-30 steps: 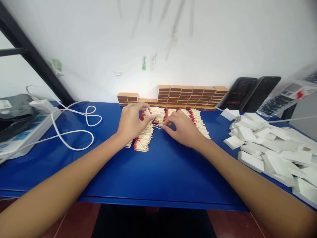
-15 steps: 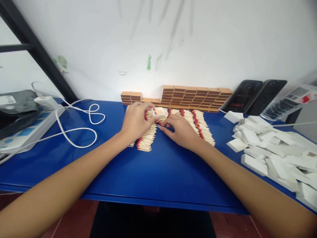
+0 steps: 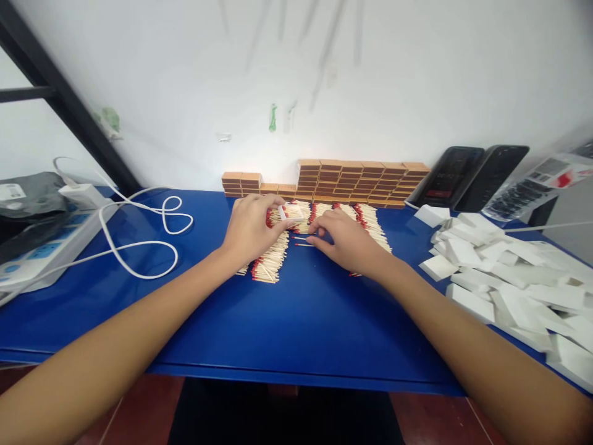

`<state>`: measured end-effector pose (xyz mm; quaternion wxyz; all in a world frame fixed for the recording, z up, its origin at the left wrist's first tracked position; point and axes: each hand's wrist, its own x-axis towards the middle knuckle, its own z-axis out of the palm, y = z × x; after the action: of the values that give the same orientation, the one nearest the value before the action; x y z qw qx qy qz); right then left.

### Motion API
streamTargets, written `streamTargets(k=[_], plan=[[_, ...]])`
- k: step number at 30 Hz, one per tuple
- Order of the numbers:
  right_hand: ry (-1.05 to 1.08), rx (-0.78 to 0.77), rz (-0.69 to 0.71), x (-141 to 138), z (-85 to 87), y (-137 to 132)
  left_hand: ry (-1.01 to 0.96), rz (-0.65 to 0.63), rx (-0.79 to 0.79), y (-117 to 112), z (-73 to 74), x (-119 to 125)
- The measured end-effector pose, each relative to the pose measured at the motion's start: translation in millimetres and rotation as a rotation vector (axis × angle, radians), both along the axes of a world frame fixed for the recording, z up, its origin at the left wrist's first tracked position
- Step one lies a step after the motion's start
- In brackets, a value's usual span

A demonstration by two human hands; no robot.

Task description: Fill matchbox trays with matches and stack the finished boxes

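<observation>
Matches (image 3: 271, 262) lay in rows too many to count beneath both sets of fingers, two loose matches (image 3: 303, 245) just off the right fingertips. Left hand (image 3: 250, 228) pinched one small white tray (image 3: 291, 212) between thumb and fingers. Right hand (image 3: 345, 242) had its fingers bunched together on the rows, but whether they gripped anything couldn't be told.
</observation>
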<state>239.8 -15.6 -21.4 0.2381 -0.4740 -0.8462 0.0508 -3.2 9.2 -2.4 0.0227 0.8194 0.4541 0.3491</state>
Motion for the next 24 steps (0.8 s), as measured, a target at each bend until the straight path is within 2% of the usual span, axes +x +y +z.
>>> streamTargets(k=[4, 10, 16, 24], plan=[[0.011, -0.021, 0.085, -6.2, -6.0, -0.9, 0.006, -0.015, -0.004, -0.7, 0.3, 0.0], [0.061, 0.031, 0.036, -14.9, -7.2, -3.2, -0.008, -0.034, 0.009, 1.1, 0.1, -0.6], [0.104, -0.07, 0.1, -12.9, -5.8, -3.7, -0.012, -0.028, 0.007, -0.2, 2.2, -0.2], [0.034, -0.104, 0.092, -7.4, -4.2, -1.9, -0.006, -0.039, -0.001, -1.3, 3.5, 0.6]])
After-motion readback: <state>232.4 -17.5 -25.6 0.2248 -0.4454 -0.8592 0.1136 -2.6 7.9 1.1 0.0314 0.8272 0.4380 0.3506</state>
